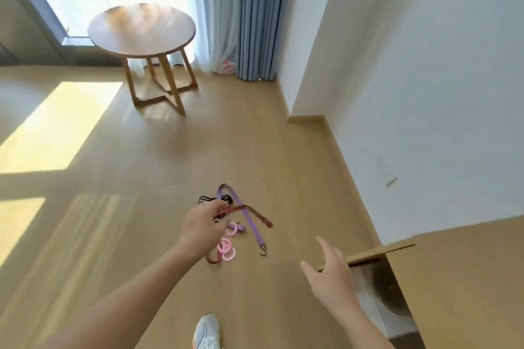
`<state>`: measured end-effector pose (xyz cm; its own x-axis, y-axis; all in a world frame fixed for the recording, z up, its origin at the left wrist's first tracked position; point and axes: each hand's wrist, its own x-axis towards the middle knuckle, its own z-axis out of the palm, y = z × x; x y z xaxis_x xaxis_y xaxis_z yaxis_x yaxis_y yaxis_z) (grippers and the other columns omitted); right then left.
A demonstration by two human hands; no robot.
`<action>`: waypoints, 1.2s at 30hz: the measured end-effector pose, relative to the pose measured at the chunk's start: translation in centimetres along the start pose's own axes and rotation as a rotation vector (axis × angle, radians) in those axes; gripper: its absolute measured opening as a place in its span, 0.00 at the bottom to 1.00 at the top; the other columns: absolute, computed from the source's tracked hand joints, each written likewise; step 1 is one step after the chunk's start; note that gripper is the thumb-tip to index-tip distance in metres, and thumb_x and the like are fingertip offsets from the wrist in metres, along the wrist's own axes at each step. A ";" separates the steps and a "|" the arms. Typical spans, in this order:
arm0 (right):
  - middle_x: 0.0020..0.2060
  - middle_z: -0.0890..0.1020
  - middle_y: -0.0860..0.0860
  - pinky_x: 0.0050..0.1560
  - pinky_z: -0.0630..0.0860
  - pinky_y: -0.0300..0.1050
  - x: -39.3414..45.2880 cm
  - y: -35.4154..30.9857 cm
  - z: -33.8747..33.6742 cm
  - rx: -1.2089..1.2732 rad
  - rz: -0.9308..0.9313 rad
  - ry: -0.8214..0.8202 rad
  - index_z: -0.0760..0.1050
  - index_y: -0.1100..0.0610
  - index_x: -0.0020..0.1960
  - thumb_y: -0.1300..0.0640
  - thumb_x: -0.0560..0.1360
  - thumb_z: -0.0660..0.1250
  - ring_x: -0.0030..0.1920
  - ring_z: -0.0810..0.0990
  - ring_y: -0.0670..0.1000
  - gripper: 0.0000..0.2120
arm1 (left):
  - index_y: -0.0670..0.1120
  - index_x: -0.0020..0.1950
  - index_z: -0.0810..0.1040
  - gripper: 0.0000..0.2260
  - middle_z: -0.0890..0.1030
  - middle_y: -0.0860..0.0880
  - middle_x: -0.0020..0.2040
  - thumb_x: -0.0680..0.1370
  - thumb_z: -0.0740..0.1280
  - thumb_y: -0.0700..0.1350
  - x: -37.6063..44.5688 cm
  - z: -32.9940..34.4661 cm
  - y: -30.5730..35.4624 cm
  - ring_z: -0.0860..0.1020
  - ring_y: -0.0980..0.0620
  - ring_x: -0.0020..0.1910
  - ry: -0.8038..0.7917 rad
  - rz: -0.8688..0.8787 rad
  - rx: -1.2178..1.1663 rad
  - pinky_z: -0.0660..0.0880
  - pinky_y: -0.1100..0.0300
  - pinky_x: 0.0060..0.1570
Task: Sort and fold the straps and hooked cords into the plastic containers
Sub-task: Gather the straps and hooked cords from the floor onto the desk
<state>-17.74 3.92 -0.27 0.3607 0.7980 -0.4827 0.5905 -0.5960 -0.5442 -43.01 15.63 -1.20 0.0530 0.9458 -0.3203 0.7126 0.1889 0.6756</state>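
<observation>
A small heap of straps lies on the wooden floor ahead of me. My left hand [202,228] pinches one end of a dark red strap [249,211], which stretches out to the right above the heap. Under it lie a purple hooked cord [248,218] with a black hook at its near end, a black cord [208,199] and several pink loops [226,249]. My right hand [330,272] hovers to the right of the heap with fingers spread, holding nothing. No plastic container is in view.
An open cardboard box [380,256] stands at my right, by the white wall [425,93]. A round wooden table [141,28] stands further off near the window and blue curtain [255,14]. My white shoe [207,331] shows at the bottom.
</observation>
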 end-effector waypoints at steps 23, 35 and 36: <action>0.67 0.71 0.60 0.65 0.68 0.48 38.4 4.4 32.9 -0.413 0.037 -0.651 0.66 0.58 0.76 0.56 0.78 0.68 0.68 0.71 0.59 0.28 | 0.52 0.70 0.77 0.17 0.76 0.52 0.69 0.80 0.69 0.47 19.7 19.4 -25.3 0.73 0.53 0.69 -0.189 -0.610 -0.028 0.68 0.61 0.63; 0.58 0.76 0.63 0.47 0.71 0.51 52.0 15.6 62.7 -0.382 0.095 -0.455 0.73 0.62 0.62 0.61 0.72 0.69 0.57 0.77 0.63 0.19 | 0.52 0.69 0.78 0.16 0.76 0.53 0.67 0.81 0.69 0.47 26.7 30.6 -47.5 0.74 0.54 0.66 -0.246 -0.674 0.042 0.69 0.62 0.63; 0.58 0.76 0.63 0.49 0.72 0.52 52.0 16.0 63.3 -0.387 0.095 -0.408 0.73 0.62 0.62 0.62 0.72 0.69 0.57 0.77 0.64 0.19 | 0.52 0.69 0.78 0.16 0.76 0.53 0.67 0.81 0.69 0.47 26.6 30.7 -48.5 0.74 0.53 0.66 -0.261 -0.675 0.059 0.69 0.60 0.65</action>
<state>-35.28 30.30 -77.52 0.1629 0.5979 -0.7849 0.8179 -0.5268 -0.2315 -54.67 23.57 -62.84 -0.2518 0.5325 -0.8081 0.6854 0.6876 0.2396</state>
